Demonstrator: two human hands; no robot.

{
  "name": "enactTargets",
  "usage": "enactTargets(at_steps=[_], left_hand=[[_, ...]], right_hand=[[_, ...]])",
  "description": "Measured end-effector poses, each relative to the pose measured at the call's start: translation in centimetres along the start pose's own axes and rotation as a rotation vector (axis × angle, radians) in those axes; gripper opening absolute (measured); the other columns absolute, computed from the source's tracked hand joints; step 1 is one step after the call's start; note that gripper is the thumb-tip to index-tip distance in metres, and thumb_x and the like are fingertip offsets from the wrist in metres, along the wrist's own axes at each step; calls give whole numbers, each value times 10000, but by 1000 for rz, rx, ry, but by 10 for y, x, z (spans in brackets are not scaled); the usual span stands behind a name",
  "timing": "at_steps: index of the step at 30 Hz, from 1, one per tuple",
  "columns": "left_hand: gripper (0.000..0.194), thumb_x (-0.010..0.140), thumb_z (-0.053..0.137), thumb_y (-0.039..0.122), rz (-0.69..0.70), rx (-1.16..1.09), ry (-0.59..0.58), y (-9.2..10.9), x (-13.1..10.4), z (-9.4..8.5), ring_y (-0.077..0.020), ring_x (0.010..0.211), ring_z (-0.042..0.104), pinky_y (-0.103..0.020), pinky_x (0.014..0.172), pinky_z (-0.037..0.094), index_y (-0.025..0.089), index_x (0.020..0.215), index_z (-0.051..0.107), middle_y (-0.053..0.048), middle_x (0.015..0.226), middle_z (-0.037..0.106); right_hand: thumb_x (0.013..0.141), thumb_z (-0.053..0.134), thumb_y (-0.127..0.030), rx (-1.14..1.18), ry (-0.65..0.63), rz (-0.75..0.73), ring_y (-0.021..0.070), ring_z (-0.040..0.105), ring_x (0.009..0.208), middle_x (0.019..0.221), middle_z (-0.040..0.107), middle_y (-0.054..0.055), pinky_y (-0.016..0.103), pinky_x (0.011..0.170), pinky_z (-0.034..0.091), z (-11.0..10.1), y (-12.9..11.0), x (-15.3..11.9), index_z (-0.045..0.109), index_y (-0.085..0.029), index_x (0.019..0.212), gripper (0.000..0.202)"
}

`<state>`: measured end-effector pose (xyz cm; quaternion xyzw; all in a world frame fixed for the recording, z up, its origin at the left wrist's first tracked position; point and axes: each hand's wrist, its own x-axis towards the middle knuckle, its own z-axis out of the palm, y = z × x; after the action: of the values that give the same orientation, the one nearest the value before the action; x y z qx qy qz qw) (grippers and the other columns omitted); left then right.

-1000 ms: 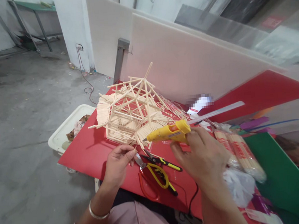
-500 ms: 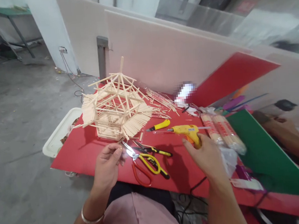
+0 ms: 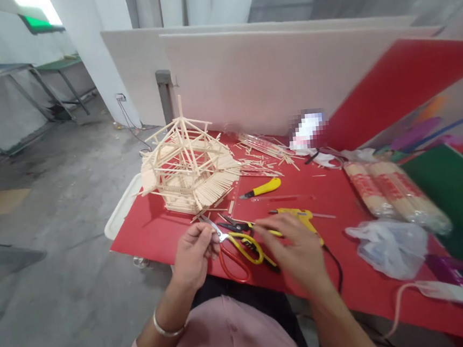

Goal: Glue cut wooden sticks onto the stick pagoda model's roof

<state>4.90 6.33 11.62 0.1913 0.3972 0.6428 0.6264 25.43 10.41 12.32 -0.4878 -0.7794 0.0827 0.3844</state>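
Note:
My left hand (image 3: 197,252) is pinched at the table's front edge, beside the scissor blades; what its fingertips hold is too small to make out. Over the handles of the black-and-yellow pliers hovers my right hand (image 3: 294,246), fingers spread, with nothing seen in it. Scissors (image 3: 235,254) with one red and one yellow handle lie between the hands. The yellow glue gun (image 3: 306,218) rests on the table just behind my right hand. A pagoda-like model of thin wooden sticks (image 3: 188,164) stands at the left of the table.
A yellow cutter (image 3: 265,188) and loose sticks (image 3: 268,151) lie on the red table (image 3: 325,187). Wrapped stick bundles (image 3: 395,191), a clear plastic bag (image 3: 390,246) and a green board (image 3: 456,191) are at the right. Pale boards (image 3: 288,77) stand behind.
My right hand has let go of the glue gun and moved left, toward the scissors. The view has turned, and my left hand remains pinched near the scissor blades.

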Motion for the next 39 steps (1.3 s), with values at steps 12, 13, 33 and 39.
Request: enactTargets(at_steps=[12, 13, 33, 39], left_hand=[[321, 825, 736, 447, 126, 275, -109, 13, 11, -26, -72, 504, 538, -174, 502, 415, 148, 745, 652, 10, 587, 620], [328, 827, 732, 453, 126, 292, -109, 15, 13, -27, -72, 501, 532, -177, 504, 414, 148, 740, 648, 11, 582, 614], [153, 808, 760, 264, 541, 488, 88, 16, 32, -30, -99, 617, 595, -174, 553, 487, 196, 940, 723, -16, 739, 661], [150, 804, 763, 258, 526, 461, 105, 14, 35, -32, -104, 625, 605, -180, 566, 496, 199, 937, 725, -14, 735, 664]], right_hand=[[878, 649, -177, 143, 3, -374, 145, 552, 738, 803, 667, 23, 311, 692, 413, 44, -63, 29, 684, -198, 914, 55], [879, 646, -176, 141, 7, -374, 145, 554, 740, 808, 666, 24, 310, 694, 418, 45, -64, 31, 681, -197, 920, 57], [827, 705, -106, 98, 193, -343, 158, 606, 759, 799, 673, 39, 304, 697, 487, 63, -60, 50, 683, -185, 1020, 209], [832, 696, -116, 50, 211, -364, 162, 611, 772, 787, 669, 36, 310, 700, 493, 69, -58, 52, 690, -201, 1019, 206]])
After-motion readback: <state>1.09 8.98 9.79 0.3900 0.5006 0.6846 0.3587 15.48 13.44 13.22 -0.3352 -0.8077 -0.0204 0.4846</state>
